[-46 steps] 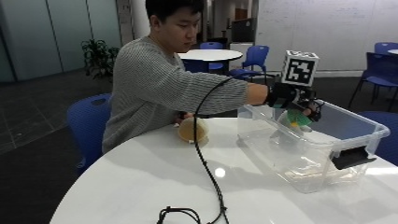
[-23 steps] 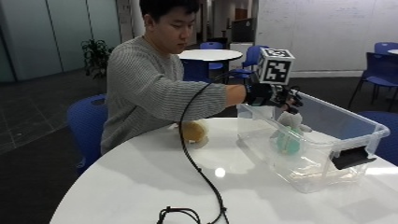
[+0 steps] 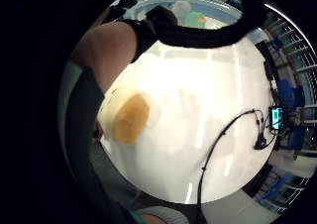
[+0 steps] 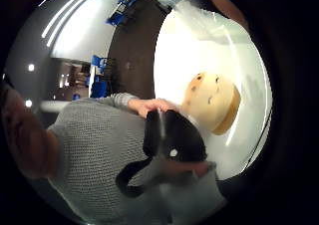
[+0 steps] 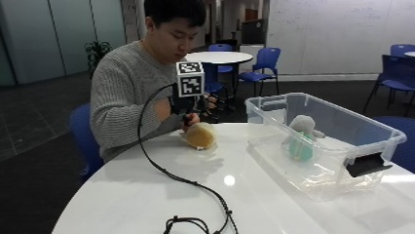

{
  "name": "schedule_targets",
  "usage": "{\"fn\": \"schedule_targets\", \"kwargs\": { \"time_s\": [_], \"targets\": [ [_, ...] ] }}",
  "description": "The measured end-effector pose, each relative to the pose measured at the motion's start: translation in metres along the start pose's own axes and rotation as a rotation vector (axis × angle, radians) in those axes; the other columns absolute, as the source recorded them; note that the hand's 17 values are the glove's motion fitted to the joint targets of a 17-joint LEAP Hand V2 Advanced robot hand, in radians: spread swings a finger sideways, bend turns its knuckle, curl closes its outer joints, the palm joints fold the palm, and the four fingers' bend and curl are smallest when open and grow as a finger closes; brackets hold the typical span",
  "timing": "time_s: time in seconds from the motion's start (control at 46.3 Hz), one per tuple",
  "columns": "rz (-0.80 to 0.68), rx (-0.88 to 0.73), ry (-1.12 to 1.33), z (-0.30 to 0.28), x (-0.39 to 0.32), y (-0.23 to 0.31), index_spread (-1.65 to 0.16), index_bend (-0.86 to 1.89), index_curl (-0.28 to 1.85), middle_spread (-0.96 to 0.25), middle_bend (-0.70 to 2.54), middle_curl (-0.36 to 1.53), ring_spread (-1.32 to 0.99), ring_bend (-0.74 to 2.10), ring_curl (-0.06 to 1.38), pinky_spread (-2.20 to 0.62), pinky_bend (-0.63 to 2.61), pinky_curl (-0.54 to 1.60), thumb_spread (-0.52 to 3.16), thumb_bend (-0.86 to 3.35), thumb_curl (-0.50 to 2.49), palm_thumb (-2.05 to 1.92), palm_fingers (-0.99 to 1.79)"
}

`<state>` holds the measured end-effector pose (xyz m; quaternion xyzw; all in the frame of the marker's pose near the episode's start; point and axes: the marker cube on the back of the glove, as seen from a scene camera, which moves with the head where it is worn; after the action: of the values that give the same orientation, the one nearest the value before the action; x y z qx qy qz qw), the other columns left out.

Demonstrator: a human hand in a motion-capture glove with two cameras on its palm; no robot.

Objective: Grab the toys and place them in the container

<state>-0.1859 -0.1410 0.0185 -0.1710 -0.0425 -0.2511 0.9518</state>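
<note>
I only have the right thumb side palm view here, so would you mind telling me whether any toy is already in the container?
Observer: Yes, the outside view shows a green and white plush toy lying inside the clear plastic container.
Operator: Thank you. I see a tan round toy close to the palm; where does it sit relative to the container?
Observer: The tan toy rests on the white table, apart from the container, on the person's side of it.
Operator: Is the gloved hand holding it?
Observer: No; the gloved right hand is above the tan toy, not gripping it. I cannot tell how its fingers are set.
</note>
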Motion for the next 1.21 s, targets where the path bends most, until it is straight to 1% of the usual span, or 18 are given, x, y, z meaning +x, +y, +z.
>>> {"fn": "schedule_targets", "kwargs": {
  "time_s": [0.086, 0.216, 0.345, 0.453, 0.583, 0.713, 0.777, 0.842, 0.907, 0.928, 0.972, 1.015, 1.058, 1.101, 1.209],
  "targets": [
    [0.006, -0.012, 0.01, 0.011, -0.001, 0.003, -0.41, 0.19, 0.49, -0.18, 0.19, 0.37, -0.14, 0.31, 0.3, 0.05, 0.78, 0.34, 1.37, -0.01, 0.31, 0.03, 0.03],
    [0.011, -0.076, 0.068, 0.038, -0.001, 0.001, -0.41, 0.18, 0.48, -0.17, 0.18, 0.37, -0.13, 0.3, 0.3, 0.05, 0.78, 0.34, 1.38, -0.01, 0.31, 0.04, 0.03],
    [0.013, -0.172, 0.147, 0.083, -0.005, -0.002, -0.4, 0.18, 0.47, -0.17, 0.17, 0.36, -0.13, 0.31, 0.31, 0.05, 0.8, 0.34, 1.39, 0.0, 0.32, 0.06, 0.02],
    [0.026, -0.247, 0.171, 0.125, 0.001, -0.008, -0.4, 0.15, 0.45, -0.16, 0.15, 0.35, -0.12, 0.31, 0.32, 0.04, 0.9, 0.37, 1.38, 0.01, 0.33, 0.11, 0.01],
    [0.044, -0.247, 0.175, 0.129, 0.006, -0.013, -0.4, 0.11, 0.41, -0.16, 0.12, 0.32, -0.11, 0.38, 0.33, 0.04, 1.11, 0.41, 1.36, 0.02, 0.34, 0.17, 0.03],
    [0.029, -0.258, 0.195, 0.127, 0.007, -0.014, -0.41, 0.14, 0.38, -0.16, 0.16, 0.31, -0.12, 0.47, 0.35, 0.02, 1.16, 0.43, 1.34, 0.01, 0.35, 0.21, 0.06],
    [0.022, -0.233, 0.201, 0.128, 0.005, -0.016, -0.41, 0.13, 0.37, -0.17, 0.19, 0.31, -0.14, 0.53, 0.37, 0.01, 1.16, 0.42, 1.33, 0.01, 0.36, 0.23, 0.1],
    [0.02, -0.169, 0.189, 0.127, 0.006, -0.018, -0.41, 0.15, 0.36, -0.18, 0.22, 0.33, -0.18, 0.6, 0.38, -0.04, 1.13, 0.4, 1.33, 0.02, 0.38, 0.26, 0.2],
    [0.017, -0.083, 0.16, 0.124, 0.006, -0.02, -0.41, 0.16, 0.36, -0.19, 0.29, 0.35, -0.24, 0.69, 0.39, -0.12, 1.1, 0.38, 1.35, 0.04, 0.39, 0.31, 0.41],
    [0.019, -0.057, 0.15, 0.124, 0.006, -0.021, -0.41, 0.13, 0.35, -0.2, 0.34, 0.37, -0.27, 0.75, 0.4, -0.17, 1.11, 0.38, 1.36, 0.07, 0.41, 0.36, 0.54],
    [0.024, -0.017, 0.127, 0.122, 0.006, -0.022, -0.41, 0.1, 0.33, -0.21, 0.37, 0.38, -0.31, 0.79, 0.4, -0.23, 1.12, 0.36, 1.36, 0.09, 0.43, 0.4, 0.62],
    [0.024, 0.002, 0.102, 0.116, 0.006, -0.024, -0.42, 0.15, 0.34, -0.23, 0.4, 0.4, -0.35, 0.82, 0.43, -0.28, 1.15, 0.38, 1.29, 0.12, 0.48, 0.5, 0.72],
    [0.013, 0.014, 0.086, 0.105, 0.007, -0.027, -0.42, 0.22, 0.37, -0.24, 0.46, 0.43, -0.38, 0.84, 0.45, -0.31, 1.1, 0.37, 1.22, 0.14, 0.52, 0.57, 0.79],
    [-0.002, 0.042, 0.09, 0.088, 0.007, -0.031, -0.42, 0.23, 0.39, -0.25, 0.49, 0.45, -0.41, 0.85, 0.46, -0.32, 1.09, 0.38, 1.16, 0.14, 0.56, 0.6, 0.81],
    [-0.035, 0.171, 0.123, 0.022, 0.01, -0.046, -0.42, 0.29, 0.45, -0.26, 0.54, 0.49, -0.47, 0.87, 0.5, -0.36, 1.04, 0.39, 1.03, 0.14, 0.62, 0.63, 0.85]
  ]
}}
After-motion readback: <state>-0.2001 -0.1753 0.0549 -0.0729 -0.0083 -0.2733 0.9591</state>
